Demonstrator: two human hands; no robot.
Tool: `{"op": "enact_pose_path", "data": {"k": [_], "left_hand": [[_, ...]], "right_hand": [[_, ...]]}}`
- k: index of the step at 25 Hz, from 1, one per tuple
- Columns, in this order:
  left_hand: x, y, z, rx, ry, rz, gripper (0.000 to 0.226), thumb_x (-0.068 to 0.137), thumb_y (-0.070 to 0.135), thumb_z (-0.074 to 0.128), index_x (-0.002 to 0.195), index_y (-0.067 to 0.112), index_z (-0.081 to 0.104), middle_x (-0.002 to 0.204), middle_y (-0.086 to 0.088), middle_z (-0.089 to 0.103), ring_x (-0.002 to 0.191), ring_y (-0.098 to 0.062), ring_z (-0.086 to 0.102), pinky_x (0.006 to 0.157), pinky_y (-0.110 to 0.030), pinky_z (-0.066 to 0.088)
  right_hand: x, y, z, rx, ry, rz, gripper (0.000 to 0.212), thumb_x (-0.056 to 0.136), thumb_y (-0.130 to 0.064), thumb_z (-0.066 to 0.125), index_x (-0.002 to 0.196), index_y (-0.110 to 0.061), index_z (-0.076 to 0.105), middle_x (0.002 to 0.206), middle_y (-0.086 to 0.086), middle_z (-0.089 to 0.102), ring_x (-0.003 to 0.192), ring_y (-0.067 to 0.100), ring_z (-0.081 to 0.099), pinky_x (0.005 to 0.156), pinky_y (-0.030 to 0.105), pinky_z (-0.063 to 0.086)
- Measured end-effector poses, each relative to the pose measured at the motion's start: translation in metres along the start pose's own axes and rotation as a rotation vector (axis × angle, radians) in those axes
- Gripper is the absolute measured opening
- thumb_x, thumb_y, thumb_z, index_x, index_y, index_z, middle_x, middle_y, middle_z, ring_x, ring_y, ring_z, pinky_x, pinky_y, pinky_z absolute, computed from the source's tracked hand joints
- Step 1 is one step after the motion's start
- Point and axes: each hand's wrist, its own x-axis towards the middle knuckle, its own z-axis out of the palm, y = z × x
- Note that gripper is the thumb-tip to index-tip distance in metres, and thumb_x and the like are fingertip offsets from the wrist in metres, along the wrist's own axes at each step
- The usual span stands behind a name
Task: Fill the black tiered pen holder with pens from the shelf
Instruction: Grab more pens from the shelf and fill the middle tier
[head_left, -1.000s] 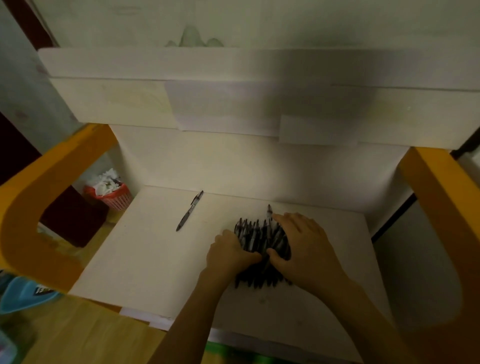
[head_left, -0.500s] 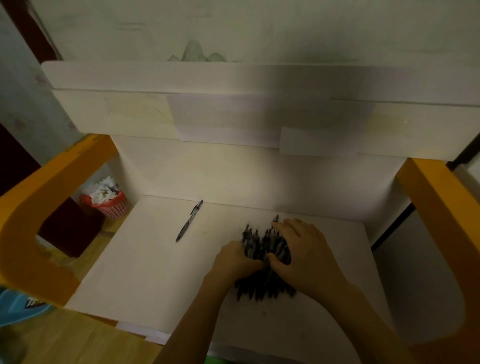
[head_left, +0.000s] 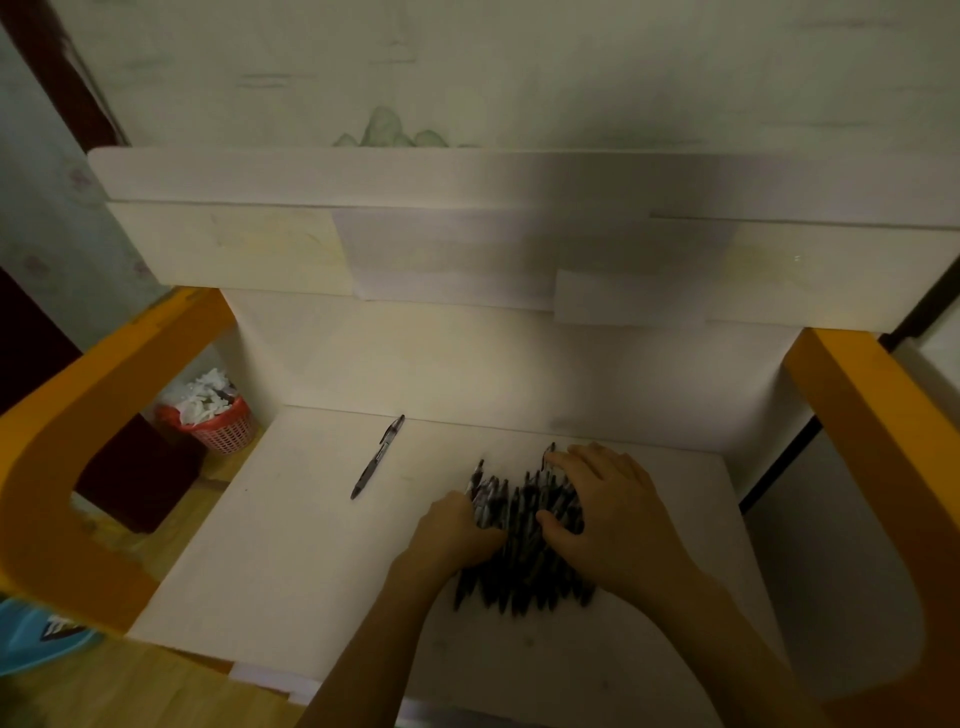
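A heap of several black pens (head_left: 519, 551) lies on the white lower shelf board (head_left: 291, 561), right of its middle. My left hand (head_left: 454, 530) is curled against the heap's left side, fingers closed around some pens. My right hand (head_left: 608, 512) lies over the heap's right side, fingers spread across the pens and thumb pressed into them. One single black pen (head_left: 376, 457) lies apart on the board, to the left and farther back. The black tiered pen holder is not in view.
Orange side frames (head_left: 78, 441) flank the shelf on both sides. A white upper shelf (head_left: 467, 176) overhangs at the back. A red basket of white scraps (head_left: 221, 423) stands on the floor to the left. A blue object (head_left: 41, 636) lies at the lower left.
Both hands stay on the heap and have shifted little. The camera view has tilted, so the shelf sits lower in the frame. The single pen has not moved.
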Motion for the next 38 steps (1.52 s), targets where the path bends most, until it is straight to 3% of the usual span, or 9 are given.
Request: {"op": "enact_pose_path", "data": {"k": [11,14,19,22,25,28,31,34,38], "left_hand": [[0.003,-0.006,-0.009,-0.014,-0.051,0.002,0.028,0.087,0.022,0.064,0.067,0.019,0.045,0.062,0.003,0.048,0.049,-0.005,0.043,0.038,-0.012,0.033],[0.003,-0.007,-0.013,0.003,-0.069,0.007,0.020,0.086,0.017,0.064,0.073,0.017,0.048,0.066,0.002,0.049,0.052,-0.006,0.044,0.042,-0.012,0.035],[-0.001,-0.004,-0.026,0.070,0.024,0.092,0.004,0.088,0.017,0.058,0.088,0.015,0.054,0.076,0.002,0.053,0.066,-0.009,0.050,0.056,-0.019,0.039],[-0.006,0.007,-0.041,0.001,0.085,0.133,0.015,0.092,0.023,0.056,0.104,0.014,0.054,0.087,-0.001,0.060,0.075,-0.016,0.062,0.061,-0.026,0.052],[-0.014,0.018,-0.055,-0.139,0.090,0.165,0.015,0.093,0.026,0.056,0.106,0.018,0.052,0.093,-0.009,0.066,0.073,-0.026,0.071,0.067,-0.039,0.060],[-0.020,0.027,-0.067,-0.148,0.152,0.265,0.013,0.093,0.029,0.059,0.103,0.023,0.053,0.086,-0.002,0.065,0.069,-0.016,0.066,0.061,-0.029,0.057],[-0.027,0.038,-0.080,-0.136,0.227,0.364,0.011,0.091,0.031,0.063,0.093,0.029,0.053,0.080,0.007,0.062,0.062,0.001,0.058,0.046,-0.007,0.039],[-0.035,0.053,-0.096,-0.205,0.249,0.448,0.014,0.089,0.026,0.065,0.086,0.032,0.052,0.079,0.010,0.063,0.064,0.012,0.057,0.047,-0.004,0.037],[-0.046,0.077,-0.114,-0.277,0.275,0.571,0.010,0.090,0.026,0.062,0.083,0.026,0.055,0.073,0.003,0.063,0.058,0.002,0.056,0.049,-0.008,0.040]], "right_hand": [[0.005,-0.009,-0.005,-0.015,0.015,0.006,0.064,0.091,-0.056,0.046,0.148,-0.031,0.031,0.154,-0.004,0.031,0.145,0.018,0.020,0.121,0.038,0.009],[0.007,-0.011,-0.007,-0.006,0.030,0.003,0.066,0.090,-0.056,0.047,0.148,-0.031,0.030,0.155,-0.003,0.031,0.145,0.018,0.020,0.122,0.038,0.009],[0.010,-0.019,-0.013,-0.001,0.067,0.007,0.071,0.088,-0.053,0.050,0.151,-0.030,0.025,0.154,-0.001,0.032,0.143,0.019,0.025,0.121,0.041,0.013],[0.012,-0.025,-0.017,0.019,0.094,0.008,0.074,0.087,-0.053,0.051,0.152,-0.031,0.023,0.154,-0.001,0.033,0.143,0.018,0.027,0.121,0.042,0.016],[0.014,-0.031,-0.024,0.036,0.118,0.006,0.075,0.087,-0.054,0.052,0.152,-0.032,0.021,0.154,-0.003,0.033,0.142,0.016,0.028,0.120,0.042,0.020],[0.015,-0.036,-0.034,0.054,0.160,0.015,0.076,0.087,-0.056,0.053,0.152,-0.033,0.021,0.152,-0.004,0.035,0.139,0.015,0.032,0.116,0.042,0.027],[0.016,-0.043,-0.050,0.077,0.223,0.025,0.075,0.087,-0.056,0.056,0.151,-0.033,0.024,0.150,-0.006,0.038,0.136,0.014,0.036,0.114,0.040,0.031],[0.014,-0.048,-0.072,0.063,0.302,0.030,0.074,0.086,-0.054,0.058,0.149,-0.031,0.028,0.148,-0.006,0.040,0.136,0.013,0.038,0.113,0.039,0.033],[0.005,-0.052,-0.105,0.022,0.412,0.044,0.072,0.087,-0.054,0.055,0.150,-0.034,0.027,0.152,-0.010,0.035,0.140,0.009,0.031,0.115,0.037,0.032]]}}
